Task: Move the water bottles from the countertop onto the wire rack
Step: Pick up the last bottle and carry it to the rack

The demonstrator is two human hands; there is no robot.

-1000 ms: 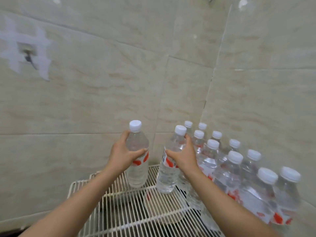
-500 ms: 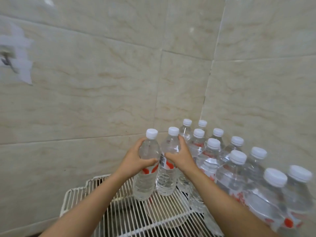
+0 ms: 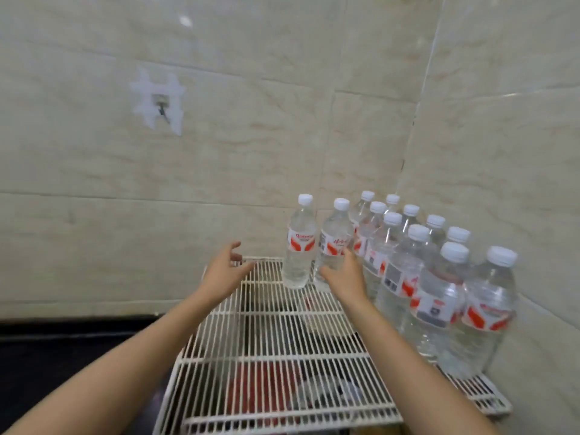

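A white wire rack [image 3: 276,356] fills the lower middle of the head view. Two clear water bottles with white caps and red labels stand upright at its far edge: one [image 3: 299,246] on the left, one [image 3: 334,243] beside it. Several more bottles [image 3: 436,296] stand in rows along the right wall. My left hand [image 3: 224,271] hovers open over the rack, left of the two bottles, touching nothing. My right hand [image 3: 345,274] is open just in front of the second bottle's base, fingers apart, holding nothing.
Beige tiled walls meet in a corner behind the bottles. A metal hook [image 3: 161,106] with white patches is fixed on the left wall. A dark countertop [image 3: 62,356] lies left of the rack. Dark and red items [image 3: 266,394] show beneath the rack wires.
Both hands have let go of the two bottles, which now stand on the rack's far edge, and have drawn back toward me. The camera has tilted down and pulled back.
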